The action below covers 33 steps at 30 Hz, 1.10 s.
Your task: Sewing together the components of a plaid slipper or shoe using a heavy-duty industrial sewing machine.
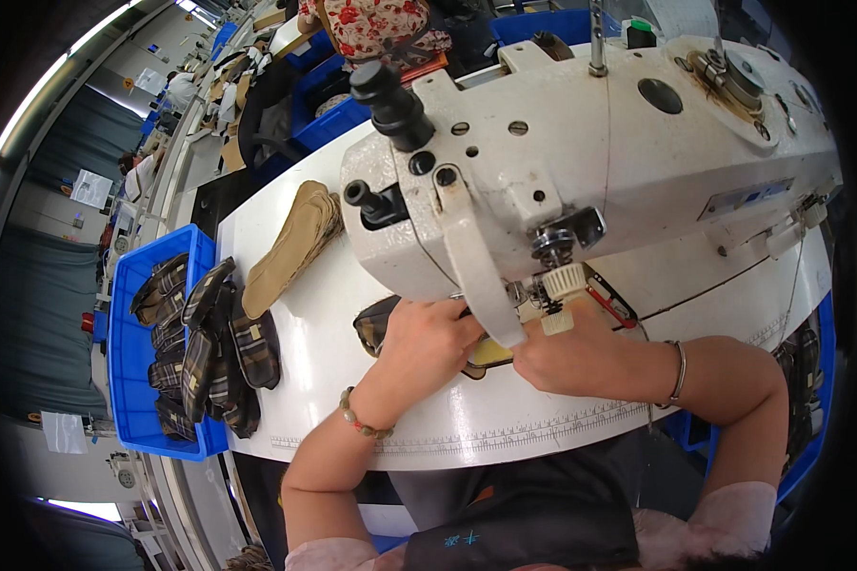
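A white sewing machine (543, 171) stands over the table in front of me. Beneath its needle end lies a dark plaid fabric shoe (374, 324), with a yellow inner part (490, 354) and a tan edge showing between my hands. My left hand (427, 341) is closed on the shoe's left part, its fingertips bent inward. On the other side, my right hand (576, 354) is closed around the shoe's right part, close to the needle. The machine's head and white lever hide some fingertips and the stitching spot.
To the left, a stack of tan insoles (295, 249) lies on the white table (324, 400). Several plaid shoes (205, 333) fill and overhang a blue bin (133, 381). Another blue bin (819, 419) with dark pieces is at the far right. A person in a floral top (376, 29) sits beyond the machine.
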{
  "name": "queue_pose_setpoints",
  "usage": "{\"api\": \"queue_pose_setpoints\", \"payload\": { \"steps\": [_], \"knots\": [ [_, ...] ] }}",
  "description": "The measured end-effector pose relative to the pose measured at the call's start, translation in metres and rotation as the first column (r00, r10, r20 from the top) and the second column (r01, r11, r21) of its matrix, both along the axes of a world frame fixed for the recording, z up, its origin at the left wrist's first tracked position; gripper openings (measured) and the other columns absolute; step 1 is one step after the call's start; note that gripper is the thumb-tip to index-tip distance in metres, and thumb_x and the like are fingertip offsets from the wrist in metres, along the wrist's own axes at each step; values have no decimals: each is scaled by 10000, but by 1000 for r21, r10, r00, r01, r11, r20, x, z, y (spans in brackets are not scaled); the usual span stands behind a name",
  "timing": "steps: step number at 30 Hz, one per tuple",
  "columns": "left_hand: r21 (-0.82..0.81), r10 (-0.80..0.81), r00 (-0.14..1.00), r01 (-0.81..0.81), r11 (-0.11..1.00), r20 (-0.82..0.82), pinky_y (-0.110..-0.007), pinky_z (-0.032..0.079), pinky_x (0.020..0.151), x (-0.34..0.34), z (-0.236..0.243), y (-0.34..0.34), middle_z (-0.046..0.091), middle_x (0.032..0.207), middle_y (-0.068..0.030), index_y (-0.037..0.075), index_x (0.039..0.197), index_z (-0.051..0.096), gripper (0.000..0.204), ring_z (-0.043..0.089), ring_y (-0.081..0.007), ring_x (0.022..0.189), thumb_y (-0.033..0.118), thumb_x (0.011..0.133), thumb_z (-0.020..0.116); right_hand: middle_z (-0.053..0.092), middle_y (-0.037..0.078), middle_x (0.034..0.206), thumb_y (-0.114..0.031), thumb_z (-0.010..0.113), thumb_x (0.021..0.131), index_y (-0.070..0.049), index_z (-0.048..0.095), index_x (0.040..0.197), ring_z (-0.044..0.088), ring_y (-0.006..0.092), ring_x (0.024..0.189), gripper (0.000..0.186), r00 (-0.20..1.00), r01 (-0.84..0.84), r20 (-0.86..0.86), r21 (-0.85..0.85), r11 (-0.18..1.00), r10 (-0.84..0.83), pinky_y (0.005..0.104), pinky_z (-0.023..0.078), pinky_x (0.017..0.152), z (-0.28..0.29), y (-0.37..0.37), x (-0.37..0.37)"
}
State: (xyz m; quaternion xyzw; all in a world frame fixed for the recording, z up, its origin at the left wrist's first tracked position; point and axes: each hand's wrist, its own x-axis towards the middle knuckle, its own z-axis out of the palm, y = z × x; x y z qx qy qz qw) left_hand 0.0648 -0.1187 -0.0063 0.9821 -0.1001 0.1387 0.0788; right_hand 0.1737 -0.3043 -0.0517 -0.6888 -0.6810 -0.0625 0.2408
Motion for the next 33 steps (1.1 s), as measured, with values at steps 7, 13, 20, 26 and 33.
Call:
{"api": "queue_pose_setpoints", "payload": {
  "steps": [7, 13, 20, 26, 33],
  "knots": [
    [-61, -24, 1000, 24, 998, -15, -350, 528, 597, 1, 7, -1, 682, 925, -36, 159, 1036, 790, 267, 672, -227, 749, 103, 787, 715, 611, 93, 549, -119, 674, 783, -39, 769, 878, 631, 260, 480, 156, 1000, -13, 8, -26, 1000, 13, 400, 482, 446, 3, -2, 1],
    [-109, 15, 1000, -15, 994, 3, -356, 532, 584, 5, 7, -3, 691, 840, -42, 139, 998, 785, 224, 680, -242, 688, 74, 795, 716, 618, 86, 577, -107, 657, 740, -31, 739, 959, 638, 249, 505, 246, 990, -18, 136, -40, 999, 23, 387, 489, 466, 3, -2, 8],
    [12, 118, 993, -118, 993, -10, -349, 530, 542, 6, 5, -3, 692, 800, -42, 108, 864, 744, 73, 671, -252, 626, 89, 793, 738, 610, 96, 584, -95, 660, 714, -47, 633, 757, 638, 246, 519, 70, 983, 26, 182, -53, 998, -16, 381, 495, 483, 2, 3, 13],
    [-75, 45, 993, -53, 996, -108, -338, 534, 551, -1, 7, 7, 700, 794, -34, 172, 1016, 789, 236, 674, -254, 626, 95, 797, 746, 604, 104, 616, -110, 679, 696, -39, 648, 773, 639, 254, 543, 109, 985, 9, 171, 18, 1000, -12, 389, 496, 498, -9, 1, 11],
    [-89, 45, 998, -49, 995, -48, -361, 523, 566, 3, 7, 3, 694, 852, -51, 197, 1069, 792, 320, 672, -259, 671, 63, 783, 741, 597, 97, 598, -134, 672, 715, -42, 673, 833, 636, 252, 539, 150, 991, -10, 134, -6, 1000, 11, 394, 493, 505, -8, -1, 10]
  ]
}}
